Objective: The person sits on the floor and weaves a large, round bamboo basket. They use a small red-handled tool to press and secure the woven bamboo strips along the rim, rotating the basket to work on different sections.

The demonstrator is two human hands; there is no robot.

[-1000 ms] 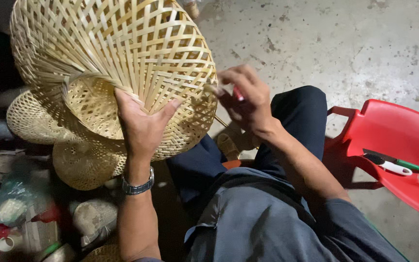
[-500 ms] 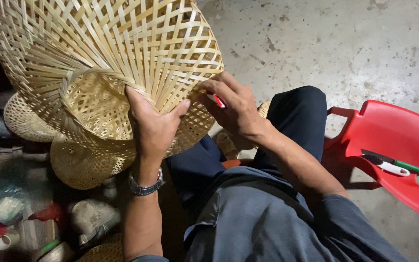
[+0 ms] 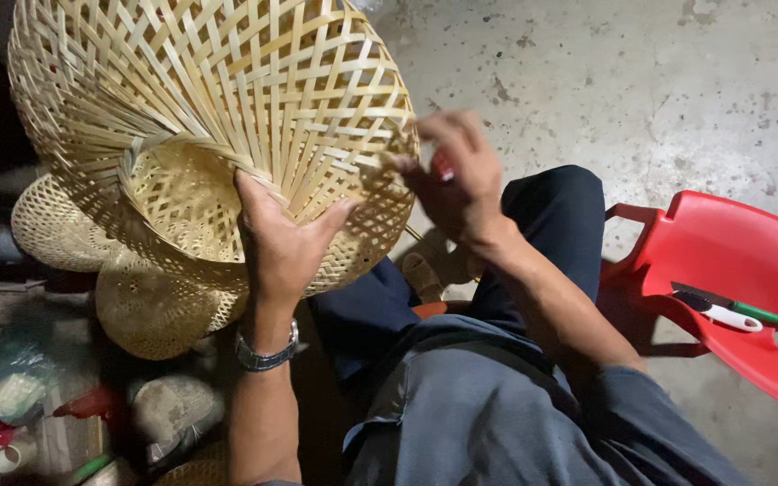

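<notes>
A large woven bamboo basket (image 3: 227, 99) with an open lattice wall is held up over my lap, its opening facing me. My left hand (image 3: 281, 243), wearing a wristwatch, grips the basket's inner rim from below. At the basket's right edge my right hand (image 3: 456, 180) pinches the end of a bamboo strip, with a small red object tucked among the fingers. My dark trouser leg (image 3: 551, 225) lies beneath that hand.
More woven bamboo pieces (image 3: 150, 306) are stacked under the basket at the left. A red plastic chair (image 3: 731, 261) stands at the right on the concrete floor, carrying a knife with a white handle (image 3: 718, 310) and a green tool. Clutter fills the lower left corner.
The basket has turned and shifted right. My right hand moved from the lower edge up to the basket's right rim. The left hand keeps its grip on the inner rim.
</notes>
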